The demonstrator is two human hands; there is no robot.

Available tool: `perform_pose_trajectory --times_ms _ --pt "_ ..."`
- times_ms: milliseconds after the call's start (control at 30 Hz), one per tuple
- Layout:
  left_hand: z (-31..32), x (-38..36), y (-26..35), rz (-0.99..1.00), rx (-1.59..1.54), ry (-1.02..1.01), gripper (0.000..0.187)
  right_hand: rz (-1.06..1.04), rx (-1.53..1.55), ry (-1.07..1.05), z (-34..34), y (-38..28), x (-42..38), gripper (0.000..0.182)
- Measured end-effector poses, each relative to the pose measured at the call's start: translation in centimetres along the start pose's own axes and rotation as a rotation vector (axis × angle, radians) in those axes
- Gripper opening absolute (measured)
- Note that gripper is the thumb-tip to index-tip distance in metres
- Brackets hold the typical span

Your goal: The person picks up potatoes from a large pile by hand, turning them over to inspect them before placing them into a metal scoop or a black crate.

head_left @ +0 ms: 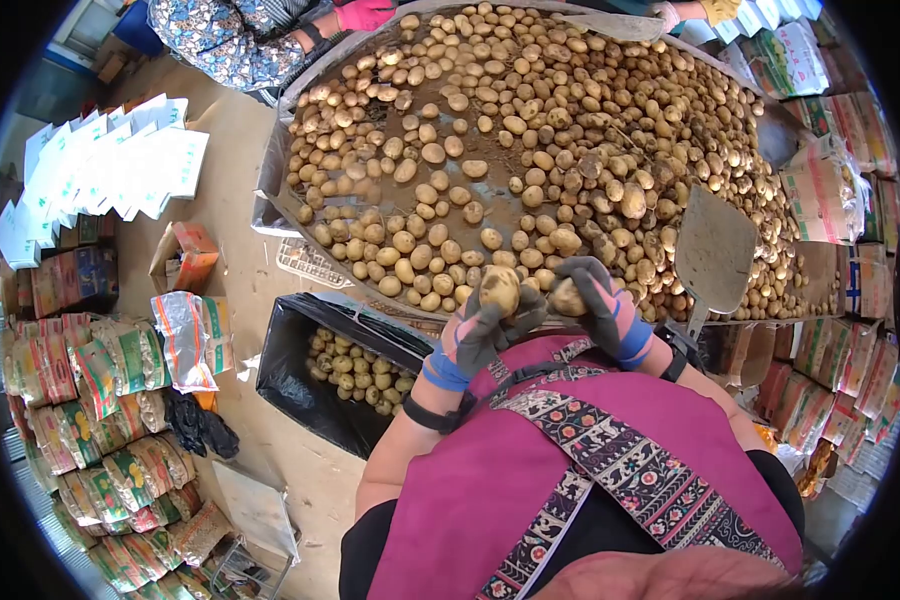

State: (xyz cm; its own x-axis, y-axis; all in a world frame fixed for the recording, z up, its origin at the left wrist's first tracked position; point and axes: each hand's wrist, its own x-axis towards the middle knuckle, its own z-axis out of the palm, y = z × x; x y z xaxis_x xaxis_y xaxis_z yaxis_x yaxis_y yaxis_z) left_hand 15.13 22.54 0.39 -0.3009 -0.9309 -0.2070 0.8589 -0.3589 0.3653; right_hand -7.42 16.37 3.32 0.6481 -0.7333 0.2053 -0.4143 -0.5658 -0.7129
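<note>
The largest thing is the wide tabletop [488, 187], which has a raised rim and carries very many loose potatoes [620, 120]; they lie thick on the right side and thinner on the left. On the left of the room are the stacked printed bags [120, 365], and above them in the view, the white cartons [120, 165]. Just beside the near left edge of the tabletop, lower down, is the black-lined box [288, 370], with more potatoes inside. The flat metal scoop [715, 250] rests at the right, its blade over the potatoes and its handle towards the person. Both hands are gloved, near each other at the near edge. The left hand [472, 335] has its grip closed around one potato [500, 287]. The right hand [600, 305] has its fingers clamped on another potato [568, 298], smaller in view and partly hidden by the glove.
</note>
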Motion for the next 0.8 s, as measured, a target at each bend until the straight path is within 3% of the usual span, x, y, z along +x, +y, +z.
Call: perform_pose_trajectory --times_ms 67,100,133,167,233,333,400,467,500,533,567,600,633,667,733,767,800 --pt "-0.7 -0.1 -0.1 -0.032 0.048 -0.037 0.057 0.459 0.87 -0.071 0.7 -1.7 1.3 0.049" --pt "-0.8 0.0 -0.1 0.044 0.16 -0.014 0.058 0.419 1.02 -0.125 1.1 -2.1 1.4 0.057" --pt "-0.8 0.1 0.0 0.121 0.274 0.008 0.059 0.321 0.94 -0.197 1.8 -1.5 1.3 0.06" --pt "-0.5 0.1 0.4 0.064 -0.116 -0.063 0.056 0.265 0.933 -0.243 1.8 -1.9 1.5 0.059" --pt "-2.3 -0.2 0.2 0.075 -0.23 -0.043 0.055 0.206 0.923 -0.292 1.8 -2.5 1.5 0.058" --pt "-3.5 -1.5 1.3 0.019 -0.422 0.016 0.048 0.228 1.042 -0.224 2.2 -2.4 1.1 0.056" --pt "-4.6 -3.3 2.5 0.154 -0.4 0.042 0.049 0.448 1.123 -0.17 1.6 -2.0 0.5 0.061" --pt "-4.7 -5.2 5.0 0.474 0.166 0.326 0.04 0.499 1.075 -0.152 1.0 -1.6 -0.1 0.052" --pt "-6.1 -6.3 5.8 0.701 0.358 0.669 0.034 0.516 1.061 -0.14 1.1 -1.0 -0.5 0.05" --pt "-5.4 -7.6 7.5 0.894 0.523 0.737 0.034 0.532 1.05 -0.13 1.1 -0.7 -1.0 0.049" --pt "-4.4 -8.5 9.0 1.114 0.718 0.611 0.042 0.544 1.061 -0.115 1.0 -0.8 -1.3 0.046" --pt "-8.4 -10.6 9.7 1.381 0.831 0.731 0.054 0.541 1.065 -0.121 1.1 -0.5 -1.6 0.046" --pt "-6.2 -11.2 10.4 1.493 0.898 0.817 0.06 0.558 1.01 -0.098 1.0 -0.3 -1.9 0.044" --pt "-7.6 -12.9 10.7 1.539 0.908 0.83 0.064 0.573 0.954 -0.072 1.1 -0.3 -2.1 0.042" --pt "-12.9 -15.4 11.5 1.455 0.658 1.18 0.065 0.587 0.95 -0.028 0.9 0.0 -2.5 0.041" --pt "-17.6 -17.4 11.7 1.451 0.664 1.175 0.065 0.581 0.936 0.003 0.7 0.5 -2.8 0.041" --pt "-23.0 -19.4 12.0 1.191 0.872 1.192 0.063 0.574 0.922 0.036 0.5 1.1 -3.2 0.041"
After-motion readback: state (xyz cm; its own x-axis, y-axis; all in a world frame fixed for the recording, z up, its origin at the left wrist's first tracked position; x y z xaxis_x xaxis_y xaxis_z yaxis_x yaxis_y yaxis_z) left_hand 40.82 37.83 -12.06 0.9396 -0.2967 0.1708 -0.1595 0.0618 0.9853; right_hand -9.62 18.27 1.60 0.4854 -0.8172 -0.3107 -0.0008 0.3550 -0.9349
